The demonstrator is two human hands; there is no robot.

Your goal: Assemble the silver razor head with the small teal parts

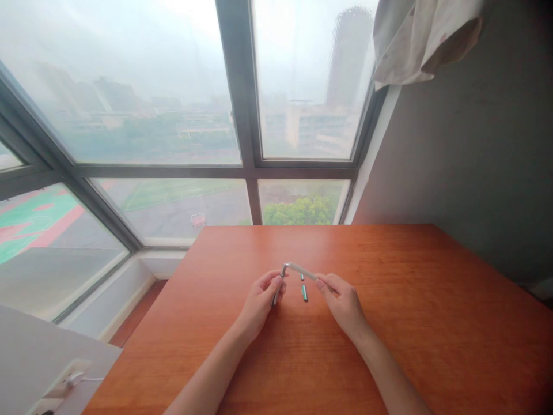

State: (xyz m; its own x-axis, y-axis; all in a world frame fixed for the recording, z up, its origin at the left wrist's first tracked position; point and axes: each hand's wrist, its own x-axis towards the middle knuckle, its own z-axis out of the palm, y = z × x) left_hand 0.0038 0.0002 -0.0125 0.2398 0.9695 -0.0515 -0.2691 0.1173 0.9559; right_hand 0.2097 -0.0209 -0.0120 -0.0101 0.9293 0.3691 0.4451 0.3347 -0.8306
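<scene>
Between my two hands is a slim pale grey rod [305, 271] with a shiny silver neck at its upper left end. My right hand [343, 300] is closed around the rod's lower right end. A narrow dark-and-silver piece [275, 298] is pinched in the fingers of my left hand [262, 297]; its top meets the silver neck, though I cannot tell if they are joined. On the table between the hands lies a small dark green strip with a pale edge [305, 293]. Just behind it is a similar, smaller-looking strip [302, 276], partly beneath the rod in view.
A reddish-brown wooden table [415, 323] spreads under both arms. Beyond its far edge are large windows with grey frames [246, 132]. A grey wall [466, 150] stands at right, with a hanging pale cloth [427, 43]. At lower left is a wall socket with a plug [71, 377].
</scene>
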